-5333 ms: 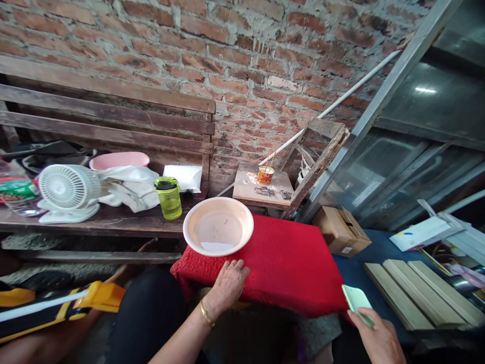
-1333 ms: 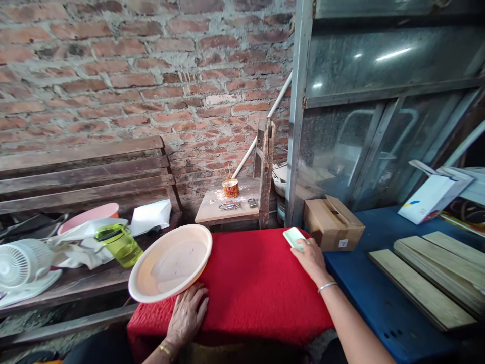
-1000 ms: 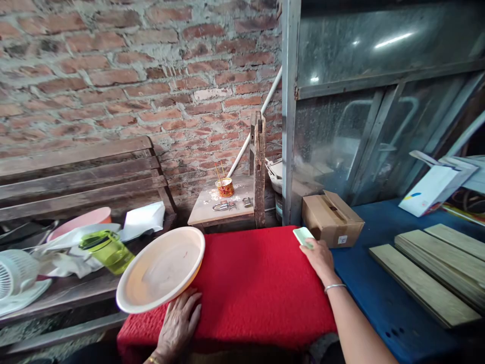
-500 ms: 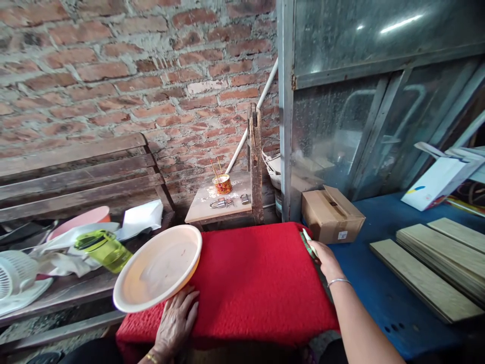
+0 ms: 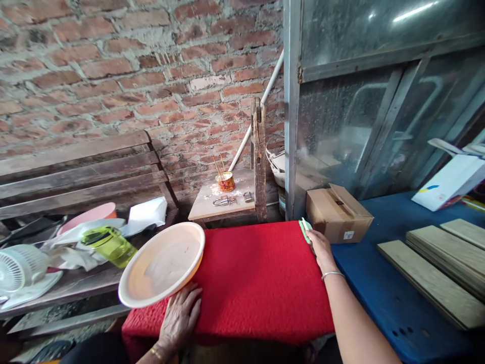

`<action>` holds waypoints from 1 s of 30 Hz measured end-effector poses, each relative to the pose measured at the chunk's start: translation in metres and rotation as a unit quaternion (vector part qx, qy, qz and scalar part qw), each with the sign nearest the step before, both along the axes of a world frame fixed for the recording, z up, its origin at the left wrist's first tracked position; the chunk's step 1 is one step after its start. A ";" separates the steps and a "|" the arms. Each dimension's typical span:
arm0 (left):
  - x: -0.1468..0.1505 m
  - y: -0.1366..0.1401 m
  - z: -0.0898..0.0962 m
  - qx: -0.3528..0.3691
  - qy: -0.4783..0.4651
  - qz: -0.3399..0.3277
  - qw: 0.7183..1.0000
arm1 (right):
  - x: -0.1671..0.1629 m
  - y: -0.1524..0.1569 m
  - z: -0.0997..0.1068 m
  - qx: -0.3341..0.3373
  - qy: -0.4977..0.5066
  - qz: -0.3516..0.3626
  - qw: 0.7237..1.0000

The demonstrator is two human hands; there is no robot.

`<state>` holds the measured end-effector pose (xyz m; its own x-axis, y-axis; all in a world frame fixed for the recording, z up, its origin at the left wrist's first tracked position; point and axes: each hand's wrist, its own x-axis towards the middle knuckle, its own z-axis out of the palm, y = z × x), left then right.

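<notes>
A red cloth point(image 5: 257, 278) with a rough, towel-like surface lies spread over a low surface in front of me. My right hand point(image 5: 320, 247) grips a green and white scrub brush point(image 5: 305, 232) at the cloth's far right corner. Flat on the near left part of the cloth rests my left hand point(image 5: 182, 313), fingers stretched out, just below a plastic basin point(image 5: 162, 265). The basin is pale inside and orange outside, and it sits tilted over the cloth's left edge. My left fingertips are close to its underside; whether they touch it I cannot tell.
On the left, a wooden bench point(image 5: 79, 167) bears a green bottle point(image 5: 109, 245) and a white fan point(image 5: 17, 268). Behind the cloth, a small stand point(image 5: 197, 207) holds a tin point(image 5: 226, 181) and padlocks. Right are a cardboard box point(image 5: 337, 215), a blue table point(image 5: 364, 288) and stacked planks point(image 5: 420, 280).
My right hand has slid the brush slightly forward and left along the cloth's right edge. My left hand stays in place on the cloth. The camera view has shifted a little.
</notes>
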<state>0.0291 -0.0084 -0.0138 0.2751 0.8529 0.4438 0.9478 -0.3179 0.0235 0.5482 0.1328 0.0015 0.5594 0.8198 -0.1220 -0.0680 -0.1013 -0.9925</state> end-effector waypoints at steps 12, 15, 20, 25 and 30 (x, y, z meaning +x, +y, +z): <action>0.007 -0.001 0.006 0.004 -0.013 -0.006 1.000 | 0.032 -0.062 0.017 -0.119 -0.012 0.035 0.992; 0.010 -0.001 0.007 0.002 -0.019 -0.004 1.000 | 0.029 -0.077 0.018 -0.138 -0.010 0.057 0.989; 0.018 -0.002 0.014 0.007 -0.026 -0.006 1.000 | 0.029 -0.093 0.015 -0.160 -0.056 0.046 0.984; 0.026 -0.003 0.019 -0.001 -0.032 0.002 0.999 | 0.034 -0.099 0.023 -0.127 -0.129 -0.004 0.983; 0.029 -0.004 0.021 -0.008 -0.042 0.003 0.999 | -0.002 -0.100 0.033 -0.031 -0.323 0.043 0.945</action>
